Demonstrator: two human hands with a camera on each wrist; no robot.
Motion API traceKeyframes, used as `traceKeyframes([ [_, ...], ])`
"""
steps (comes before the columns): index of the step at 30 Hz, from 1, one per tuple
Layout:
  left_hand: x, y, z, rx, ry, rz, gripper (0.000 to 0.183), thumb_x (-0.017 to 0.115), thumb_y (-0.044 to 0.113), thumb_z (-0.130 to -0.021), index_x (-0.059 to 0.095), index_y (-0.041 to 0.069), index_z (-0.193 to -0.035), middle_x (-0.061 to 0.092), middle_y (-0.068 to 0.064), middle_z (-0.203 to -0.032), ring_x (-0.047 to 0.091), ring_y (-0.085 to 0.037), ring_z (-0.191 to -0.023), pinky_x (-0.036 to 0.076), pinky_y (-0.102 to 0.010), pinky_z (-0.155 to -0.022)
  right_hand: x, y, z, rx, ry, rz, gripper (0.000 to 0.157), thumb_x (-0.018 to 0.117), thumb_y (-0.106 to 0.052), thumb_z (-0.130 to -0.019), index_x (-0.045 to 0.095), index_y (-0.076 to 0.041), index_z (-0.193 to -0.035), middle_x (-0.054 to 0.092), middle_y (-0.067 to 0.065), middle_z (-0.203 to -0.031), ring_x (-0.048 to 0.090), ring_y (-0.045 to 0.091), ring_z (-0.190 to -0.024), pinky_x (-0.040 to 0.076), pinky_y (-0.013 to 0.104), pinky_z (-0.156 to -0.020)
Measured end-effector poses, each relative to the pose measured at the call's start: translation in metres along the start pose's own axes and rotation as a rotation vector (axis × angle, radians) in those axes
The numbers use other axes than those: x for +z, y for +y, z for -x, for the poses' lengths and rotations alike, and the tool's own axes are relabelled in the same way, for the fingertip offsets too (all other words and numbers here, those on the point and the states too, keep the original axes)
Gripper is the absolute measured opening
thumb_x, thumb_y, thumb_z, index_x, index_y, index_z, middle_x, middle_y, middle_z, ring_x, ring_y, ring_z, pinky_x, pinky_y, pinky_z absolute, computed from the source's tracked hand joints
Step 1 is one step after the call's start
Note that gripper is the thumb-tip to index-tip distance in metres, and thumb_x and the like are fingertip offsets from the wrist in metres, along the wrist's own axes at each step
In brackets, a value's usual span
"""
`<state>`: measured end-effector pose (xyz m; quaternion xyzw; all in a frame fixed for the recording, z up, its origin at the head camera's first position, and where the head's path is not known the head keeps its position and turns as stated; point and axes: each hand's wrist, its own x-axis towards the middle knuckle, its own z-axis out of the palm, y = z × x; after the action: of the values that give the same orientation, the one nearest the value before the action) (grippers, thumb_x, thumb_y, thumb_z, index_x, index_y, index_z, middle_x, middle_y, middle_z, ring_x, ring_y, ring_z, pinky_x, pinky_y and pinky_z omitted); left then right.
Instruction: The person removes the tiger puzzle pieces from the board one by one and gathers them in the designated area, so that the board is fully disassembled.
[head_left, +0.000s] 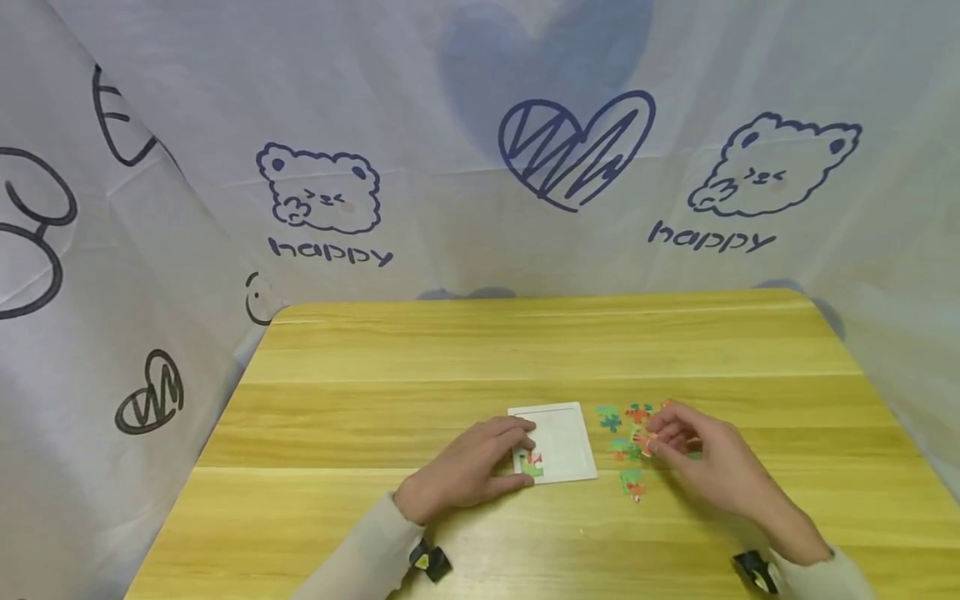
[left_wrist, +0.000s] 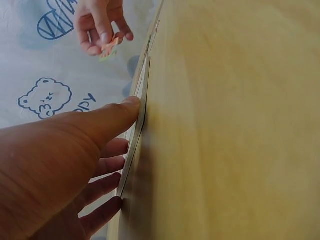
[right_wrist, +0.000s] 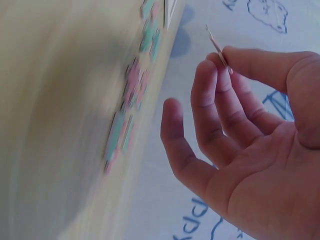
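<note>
A white square puzzle tray [head_left: 566,446] lies on the table, with a green and red patch of puzzle [head_left: 532,467] in its near left corner. My left hand [head_left: 476,462] rests at the tray's left side, thumb by the near edge and fingers reaching over the left rim. Between thumb and fingertips, my right hand [head_left: 716,462] pinches an orange-red puzzle piece [head_left: 642,443], held above the table. In the right wrist view that piece [right_wrist: 218,51] shows edge-on, clear of the tabletop. Loose puzzle pieces [right_wrist: 132,82] lie below and beside the right hand.
Several green and red pieces [head_left: 632,481] are scattered right of the tray, some partly hidden by the right hand. The wooden table [head_left: 337,417] reaches back to a white curtain [head_left: 450,208] printed with bears and hearts. Another curtain hangs along the left.
</note>
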<state>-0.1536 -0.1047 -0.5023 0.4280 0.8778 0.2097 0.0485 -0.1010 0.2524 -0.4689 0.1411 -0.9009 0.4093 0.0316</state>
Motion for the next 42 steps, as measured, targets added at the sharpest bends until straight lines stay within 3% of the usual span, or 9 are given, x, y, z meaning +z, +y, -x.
traceKeyframes([
  [6, -0.001, -0.001, 0.001, 0.002, 0.000, 0.015, 0.041, 0.078, 0.036, -0.103, 0.070, 0.010, -0.133, 0.062, -0.011, -0.157, 0.056, -0.032, -0.151, 0.048, -0.050, -0.126, -0.012, 0.010, 0.008, 0.075, -0.073, -0.011, 0.016, 0.083, -0.005, -0.095, 0.075, -0.013, -0.108, 0.077, -0.001, -0.094, 0.067, -0.001, -0.084, 0.062, 0.022, -0.073],
  [18, 0.001, -0.002, 0.001, -0.022, -0.006, 0.064, 0.044, 0.079, 0.037, -0.102, 0.067, 0.012, -0.136, 0.062, -0.010, -0.158, 0.055, -0.032, -0.152, 0.047, -0.052, -0.127, -0.023, 0.043, 0.015, 0.073, -0.297, -0.031, 0.008, 0.081, -0.016, -0.100, 0.077, -0.017, -0.107, 0.075, -0.008, -0.093, 0.066, -0.001, -0.084, 0.058, 0.023, -0.069],
  [25, 0.001, -0.003, -0.001, -0.027, -0.011, 0.064, 0.045, 0.079, 0.038, -0.102, 0.066, 0.012, -0.137, 0.061, -0.010, -0.159, 0.055, -0.031, -0.152, 0.047, -0.052, -0.126, -0.018, 0.048, 0.016, 0.008, -0.240, -0.010, 0.013, 0.082, -0.008, -0.097, 0.079, -0.013, -0.108, 0.075, -0.009, -0.093, 0.065, -0.002, -0.083, 0.058, 0.022, -0.068],
  [32, 0.001, -0.004, -0.001, -0.029, -0.007, 0.067, 0.045, 0.080, 0.038, -0.101, 0.067, 0.011, -0.135, 0.060, -0.010, -0.159, 0.055, -0.030, -0.152, 0.047, -0.051, -0.126, -0.015, 0.037, 0.014, -0.041, -0.175, -0.006, 0.015, 0.084, -0.008, -0.095, 0.078, -0.014, -0.107, 0.074, -0.010, -0.090, 0.065, -0.002, -0.081, 0.059, 0.022, -0.068],
  [42, 0.001, -0.006, -0.001, -0.030, -0.009, 0.065, 0.045, 0.080, 0.039, -0.101, 0.066, 0.013, -0.136, 0.059, -0.010, -0.160, 0.054, -0.029, -0.152, 0.049, -0.051, -0.124, 0.006, 0.007, 0.000, -0.076, -0.260, -0.029, 0.014, 0.084, -0.012, -0.096, 0.077, -0.013, -0.108, 0.072, -0.010, -0.092, 0.062, -0.003, -0.082, 0.058, 0.021, -0.068],
])
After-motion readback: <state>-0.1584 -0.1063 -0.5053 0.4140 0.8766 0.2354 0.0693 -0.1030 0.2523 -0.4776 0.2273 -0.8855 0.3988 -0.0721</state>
